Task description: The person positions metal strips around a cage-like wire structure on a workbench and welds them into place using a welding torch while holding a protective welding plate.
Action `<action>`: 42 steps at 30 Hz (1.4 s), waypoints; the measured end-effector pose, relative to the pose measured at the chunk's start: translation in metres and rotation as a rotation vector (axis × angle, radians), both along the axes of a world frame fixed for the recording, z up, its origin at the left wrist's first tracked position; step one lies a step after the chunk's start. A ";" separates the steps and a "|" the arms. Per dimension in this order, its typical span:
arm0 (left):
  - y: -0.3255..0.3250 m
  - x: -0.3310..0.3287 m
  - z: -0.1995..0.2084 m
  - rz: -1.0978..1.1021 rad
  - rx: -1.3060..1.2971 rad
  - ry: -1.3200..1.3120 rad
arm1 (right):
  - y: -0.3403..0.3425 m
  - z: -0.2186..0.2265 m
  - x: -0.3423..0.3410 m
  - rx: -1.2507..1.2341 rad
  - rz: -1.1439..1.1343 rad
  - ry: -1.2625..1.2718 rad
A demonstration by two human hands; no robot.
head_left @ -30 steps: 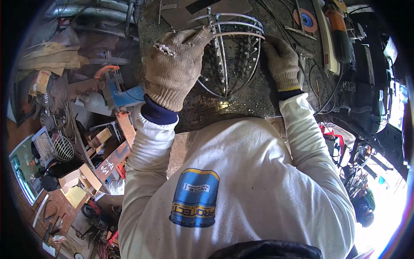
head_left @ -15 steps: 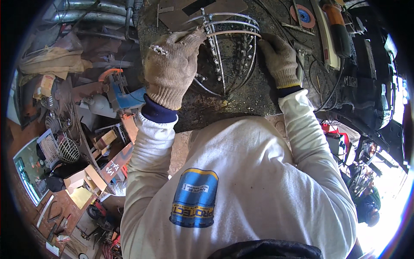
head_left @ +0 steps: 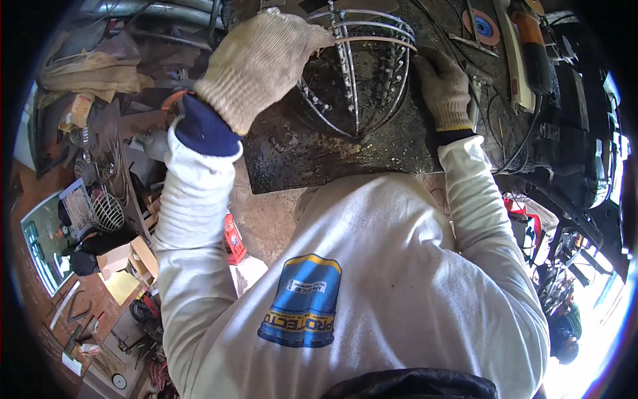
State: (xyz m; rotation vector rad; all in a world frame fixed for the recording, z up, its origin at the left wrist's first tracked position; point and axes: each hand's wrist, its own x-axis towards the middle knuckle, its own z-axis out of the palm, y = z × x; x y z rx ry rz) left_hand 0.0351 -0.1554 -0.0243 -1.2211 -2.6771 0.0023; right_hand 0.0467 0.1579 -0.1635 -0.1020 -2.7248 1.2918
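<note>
A dome-shaped cage of thin metal rods [head_left: 353,86] stands on the dark, stained worktop, with rough lumps along its ribs. Across its far part runs a thin, brownish curved metal rod [head_left: 375,40]. My left hand [head_left: 266,63], in a knitted beige glove, is closed with its fingertips pinched at the rod's left end. At the right end of the rod is my gloved right hand [head_left: 443,90], its thumb and fingers closed around that end beside the cage. The fingertips of both hands are partly hidden.
A disc with a blue centre [head_left: 483,28] and an orange-and-black power tool [head_left: 530,50] lie at the far right, with cables [head_left: 495,120] near them. To the left are an open cardboard box [head_left: 129,259], a wire basket [head_left: 107,211] and cloths [head_left: 93,76]. A red container [head_left: 234,239] stands below.
My left hand has risen and turned, its wrist and forearm swinging out to the left. My right hand stays by the rod's right end. The whole view has shifted slightly.
</note>
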 end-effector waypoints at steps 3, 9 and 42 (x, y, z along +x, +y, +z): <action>-0.006 -0.015 0.004 -0.159 -0.024 -0.032 | -0.005 0.003 0.000 -0.004 -0.009 -0.010; -0.001 -0.020 0.014 -0.161 -0.116 -0.032 | -0.006 0.006 0.001 0.029 -0.021 -0.020; 0.016 0.021 -0.033 0.263 0.339 0.026 | -0.010 0.019 0.006 0.035 -0.021 -0.018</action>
